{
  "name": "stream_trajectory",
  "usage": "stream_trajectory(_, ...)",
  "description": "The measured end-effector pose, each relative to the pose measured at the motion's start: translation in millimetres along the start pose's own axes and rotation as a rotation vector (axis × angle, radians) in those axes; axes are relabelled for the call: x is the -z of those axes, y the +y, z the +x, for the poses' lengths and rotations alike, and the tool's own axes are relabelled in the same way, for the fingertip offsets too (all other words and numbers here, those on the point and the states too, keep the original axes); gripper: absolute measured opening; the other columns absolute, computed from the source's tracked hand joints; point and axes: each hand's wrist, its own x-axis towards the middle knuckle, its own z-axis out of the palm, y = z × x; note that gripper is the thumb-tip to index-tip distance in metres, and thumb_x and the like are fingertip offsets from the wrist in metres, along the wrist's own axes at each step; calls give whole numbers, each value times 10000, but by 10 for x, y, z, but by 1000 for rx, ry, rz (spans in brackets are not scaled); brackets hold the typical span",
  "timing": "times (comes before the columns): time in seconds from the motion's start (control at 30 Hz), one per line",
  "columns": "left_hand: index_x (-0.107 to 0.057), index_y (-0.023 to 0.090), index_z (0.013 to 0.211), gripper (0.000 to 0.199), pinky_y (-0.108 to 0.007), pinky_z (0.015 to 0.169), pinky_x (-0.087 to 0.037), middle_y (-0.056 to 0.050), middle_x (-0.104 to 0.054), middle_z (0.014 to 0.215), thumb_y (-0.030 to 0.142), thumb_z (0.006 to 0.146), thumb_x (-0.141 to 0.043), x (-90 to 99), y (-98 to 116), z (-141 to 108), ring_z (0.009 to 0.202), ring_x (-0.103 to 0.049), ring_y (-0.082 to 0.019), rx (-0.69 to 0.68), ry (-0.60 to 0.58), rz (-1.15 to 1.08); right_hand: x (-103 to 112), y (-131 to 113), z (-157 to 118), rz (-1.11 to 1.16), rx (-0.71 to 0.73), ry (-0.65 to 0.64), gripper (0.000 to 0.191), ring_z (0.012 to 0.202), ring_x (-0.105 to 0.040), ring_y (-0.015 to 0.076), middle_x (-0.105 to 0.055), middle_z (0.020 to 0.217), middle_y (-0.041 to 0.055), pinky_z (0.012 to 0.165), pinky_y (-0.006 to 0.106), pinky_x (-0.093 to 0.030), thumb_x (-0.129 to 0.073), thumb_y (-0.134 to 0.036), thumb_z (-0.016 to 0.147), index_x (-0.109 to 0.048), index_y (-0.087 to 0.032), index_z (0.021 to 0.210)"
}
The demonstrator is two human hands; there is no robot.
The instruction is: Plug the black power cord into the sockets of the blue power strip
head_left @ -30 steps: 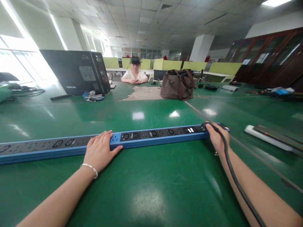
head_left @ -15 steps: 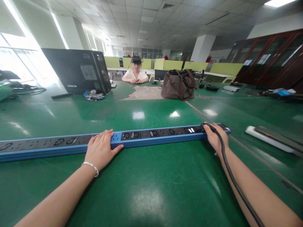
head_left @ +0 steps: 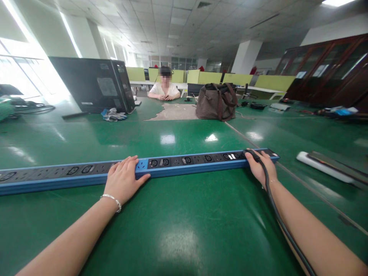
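Gripping the plug [head_left: 252, 154], my right hand [head_left: 262, 168] edged along the power strip [head_left: 189, 170] toward my flat-laid left hand [head_left: 122, 177], seemingly adjusting.

Looks like an open-plan office, with a touch of workshop up front

Shown by rows of yellow-green desk partitions [head_left: 211, 78] above white desks [head_left: 267, 90], a tiled ceiling [head_left: 161, 19] with a lit panel [head_left: 337, 2], tall dark-wood glass-fronted cabinets [head_left: 324, 73], bright windows [head_left: 23, 74] along the left side, and a big green-topped table [head_left: 184, 203] bearing a computer tower [head_left: 89, 84], work gloves [head_left: 113, 114] and loose cables [head_left: 34, 109]
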Motion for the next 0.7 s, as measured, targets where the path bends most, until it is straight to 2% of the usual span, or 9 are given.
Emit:
stream_trajectory(0.13,-494,105,1222,634,-443,1039,-310,-177,-532,1321,577,799,-463,2,2,0,1234,-474,-302,-5,3,13,-5,-11,24,88,-46,-34,481,1221,-471,313,-637,1189,73,1055,474,-323,-408,-504,852,-660,-223,1150)
stream_trajectory(0.37,-495,105,1226,637,-448,1041,-307,-179,-532,1320,575,797,-470,0,9,1,1233,-473,-305,4,1,11,37,-140,-61,78,-94,43,423,1211,-484,320,-646,1169,86,1012,496,-378,-457,-464,845,-673,-233,1126)
stream_trajectory(0.7,-488,107,1233,642,-441,1041,-307,-174,-537,1316,580,798,-464,8,9,5,1227,-477,-301,2,-2,21,-8,-152,-49,104,-111,73,407,1201,-488,316,-659,1147,84,1004,508,-364,-476,-450,827,-680,-229,1101)
